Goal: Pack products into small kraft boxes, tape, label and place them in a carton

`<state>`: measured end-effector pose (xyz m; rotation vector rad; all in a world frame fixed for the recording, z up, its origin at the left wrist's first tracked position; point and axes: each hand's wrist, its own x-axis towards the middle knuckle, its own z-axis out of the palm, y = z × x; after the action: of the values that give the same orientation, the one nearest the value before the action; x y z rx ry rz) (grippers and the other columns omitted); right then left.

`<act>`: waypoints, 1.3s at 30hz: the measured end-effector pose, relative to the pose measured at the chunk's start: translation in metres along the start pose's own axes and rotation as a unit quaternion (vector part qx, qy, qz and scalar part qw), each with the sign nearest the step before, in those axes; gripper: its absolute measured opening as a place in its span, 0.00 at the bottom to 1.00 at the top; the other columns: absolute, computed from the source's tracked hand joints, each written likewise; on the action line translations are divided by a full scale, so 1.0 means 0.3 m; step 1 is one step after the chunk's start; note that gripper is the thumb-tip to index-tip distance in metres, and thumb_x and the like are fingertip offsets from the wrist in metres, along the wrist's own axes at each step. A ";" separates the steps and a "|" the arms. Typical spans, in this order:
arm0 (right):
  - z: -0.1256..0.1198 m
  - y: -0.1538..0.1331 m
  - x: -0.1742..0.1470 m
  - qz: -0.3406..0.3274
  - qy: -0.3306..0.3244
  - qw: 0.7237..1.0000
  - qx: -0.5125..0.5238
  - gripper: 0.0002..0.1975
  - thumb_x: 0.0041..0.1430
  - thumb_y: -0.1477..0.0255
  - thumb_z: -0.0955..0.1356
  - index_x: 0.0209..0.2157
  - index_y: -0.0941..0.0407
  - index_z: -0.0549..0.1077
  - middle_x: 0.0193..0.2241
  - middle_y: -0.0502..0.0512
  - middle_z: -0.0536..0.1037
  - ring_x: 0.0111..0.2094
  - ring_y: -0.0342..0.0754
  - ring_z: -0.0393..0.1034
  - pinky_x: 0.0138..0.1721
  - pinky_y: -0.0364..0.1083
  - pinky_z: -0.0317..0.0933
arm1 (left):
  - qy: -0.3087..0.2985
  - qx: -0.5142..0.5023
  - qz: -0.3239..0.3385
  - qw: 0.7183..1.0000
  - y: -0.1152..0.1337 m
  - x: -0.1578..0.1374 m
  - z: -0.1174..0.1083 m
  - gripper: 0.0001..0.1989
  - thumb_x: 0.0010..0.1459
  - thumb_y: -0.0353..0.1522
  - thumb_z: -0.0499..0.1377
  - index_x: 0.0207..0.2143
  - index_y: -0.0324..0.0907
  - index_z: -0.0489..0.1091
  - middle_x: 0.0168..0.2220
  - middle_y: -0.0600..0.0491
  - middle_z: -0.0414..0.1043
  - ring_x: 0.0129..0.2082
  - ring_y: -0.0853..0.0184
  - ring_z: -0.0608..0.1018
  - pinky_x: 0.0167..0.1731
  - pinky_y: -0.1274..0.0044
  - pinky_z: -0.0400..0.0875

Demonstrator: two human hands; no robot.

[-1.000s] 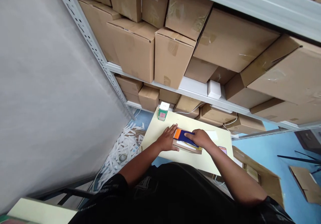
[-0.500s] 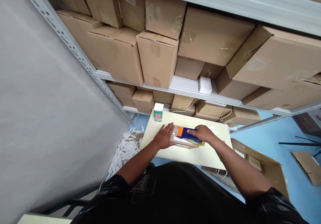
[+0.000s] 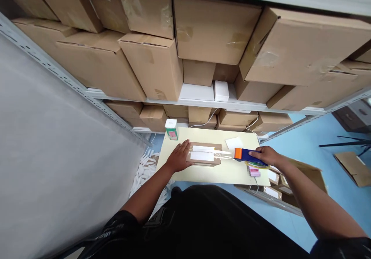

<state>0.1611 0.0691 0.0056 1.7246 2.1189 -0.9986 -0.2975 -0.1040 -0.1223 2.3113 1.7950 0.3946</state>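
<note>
My left hand [image 3: 179, 157] lies with fingers stretched out on the left end of a small cardboard box [image 3: 218, 148]. White paper [image 3: 202, 153] covers much of the box's top. Clear tape [image 3: 227, 154] runs across the top and stretches past the box's right end to a tape dispenser [image 3: 246, 155]. My right hand [image 3: 267, 155] is wrapped round the dispenser's blue handle, to the right of the box. The dispenser has an orange front, and a yellowish tape roll shows beneath it.
The box rests on a pale yellow table [image 3: 179, 176]. On it stand a green-and-white box [image 3: 171, 130], a white sheet [image 3: 233, 142] and a blurred pink item [image 3: 254, 171] with a cable. Shelves of cardboard boxes [image 3: 150, 63] rise behind; an open carton [image 3: 310, 176] sits at right.
My right hand has drawn the tape dispenser rightwards, off the box's top and beyond its right end, with tape trailing out. My left hand stays on the box. The view has shifted right.
</note>
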 end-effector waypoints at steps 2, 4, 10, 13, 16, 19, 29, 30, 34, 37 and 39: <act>0.020 0.035 0.015 0.002 0.007 1.000 -0.019 0.34 0.56 0.36 0.65 0.26 0.55 0.78 0.24 0.56 0.79 0.28 0.50 0.72 0.29 0.45 0.56 | -0.002 -0.003 -0.001 1.000 -0.001 0.001 0.000 0.57 0.57 0.56 0.63 0.75 0.33 0.43 0.75 0.34 0.42 0.75 0.49 0.52 0.72 0.59 0.48; 0.054 0.025 0.046 -0.001 0.016 0.999 -0.048 0.33 0.56 0.38 0.67 0.25 0.55 0.78 0.25 0.57 0.79 0.28 0.51 0.72 0.30 0.45 0.56 | -0.004 -0.011 -0.001 1.000 -0.001 0.002 0.000 0.57 0.56 0.55 0.64 0.75 0.33 0.43 0.75 0.34 0.41 0.75 0.48 0.51 0.72 0.59 0.49; 0.162 -0.100 0.186 0.004 -0.005 0.999 -0.034 0.31 0.51 0.41 0.72 0.28 0.58 0.81 0.29 0.60 0.82 0.29 0.50 0.74 0.33 0.45 0.59 | -0.003 -0.053 -0.010 0.999 0.000 0.004 0.000 0.59 0.53 0.52 0.67 0.75 0.37 0.42 0.76 0.35 0.41 0.75 0.46 0.51 0.71 0.55 0.52; 0.208 -0.127 0.244 0.035 -0.021 0.999 0.001 0.31 0.51 0.42 0.73 0.29 0.60 0.81 0.29 0.61 0.83 0.29 0.51 0.74 0.34 0.46 0.62 | 0.000 -0.069 -0.011 0.998 -0.002 0.010 0.001 0.59 0.53 0.51 0.68 0.75 0.37 0.43 0.76 0.34 0.40 0.75 0.46 0.51 0.70 0.55 0.53; 0.270 -0.122 0.269 0.108 -0.040 0.990 0.084 0.28 0.54 0.47 0.72 0.30 0.61 0.81 0.28 0.60 0.83 0.29 0.52 0.75 0.34 0.47 0.64 | 0.002 -0.075 -0.013 0.997 -0.008 0.016 0.004 0.59 0.53 0.51 0.68 0.75 0.37 0.42 0.76 0.34 0.40 0.75 0.46 0.51 0.70 0.55 0.54; 0.348 -0.105 0.246 0.148 -0.030 0.982 0.116 0.23 0.56 0.51 0.72 0.29 0.59 0.81 0.27 0.59 0.82 0.31 0.53 0.75 0.35 0.48 0.65 | 0.000 -0.079 -0.019 0.997 -0.012 0.016 0.008 0.60 0.53 0.51 0.68 0.75 0.38 0.39 0.76 0.33 0.37 0.75 0.45 0.50 0.70 0.54 0.53; 0.626 -0.055 0.040 0.106 0.154 0.980 -0.060 0.26 0.71 0.55 0.59 0.42 0.59 0.80 0.39 0.70 0.82 0.46 0.63 0.76 0.50 0.54 0.61 | 0.144 -0.206 -0.203 0.946 0.046 -0.038 0.065 0.35 0.71 0.45 0.47 0.73 0.38 0.48 0.73 0.36 0.51 0.74 0.50 0.55 0.69 0.54 0.54; 0.652 -0.054 0.038 0.088 0.165 0.978 -0.094 0.26 0.71 0.56 0.59 0.43 0.60 0.80 0.39 0.71 0.81 0.48 0.64 0.75 0.53 0.56 0.59 | 0.148 -0.219 -0.236 0.935 0.052 -0.037 0.065 0.33 0.70 0.45 0.48 0.71 0.37 0.54 0.69 0.35 0.59 0.71 0.50 0.61 0.68 0.54 0.57; 0.712 -0.066 0.050 0.074 0.162 0.973 -0.148 0.19 0.70 0.60 0.63 0.44 0.57 0.80 0.49 0.71 0.79 0.57 0.67 0.68 0.61 0.61 0.50 | 0.082 -0.286 -0.291 0.909 0.061 -0.027 0.029 0.25 0.67 0.45 0.53 0.58 0.38 0.70 0.54 0.40 0.74 0.52 0.54 0.78 0.55 0.62 0.71; 0.702 -0.111 0.048 0.070 0.197 0.972 -0.110 0.19 0.69 0.60 0.63 0.46 0.57 0.80 0.55 0.71 0.76 0.60 0.69 0.64 0.61 0.61 0.52 | 0.042 -0.320 -0.306 0.896 0.062 -0.015 -0.013 0.23 0.63 0.44 0.57 0.55 0.41 0.72 0.52 0.44 0.76 0.44 0.58 0.80 0.48 0.67 0.74; 0.670 -0.169 0.041 0.025 0.201 0.979 -0.001 0.24 0.72 0.58 0.58 0.47 0.57 0.79 0.53 0.69 0.77 0.58 0.65 0.67 0.58 0.57 0.57 | 0.027 -0.332 -0.304 0.892 0.069 -0.009 -0.035 0.20 0.64 0.45 0.56 0.50 0.42 0.74 0.48 0.47 0.77 0.43 0.59 0.80 0.46 0.68 0.73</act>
<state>0.0634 -0.0518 -0.1321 2.1147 2.2880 -0.6761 -0.2827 -0.1119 -0.1062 1.2248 1.8888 0.8032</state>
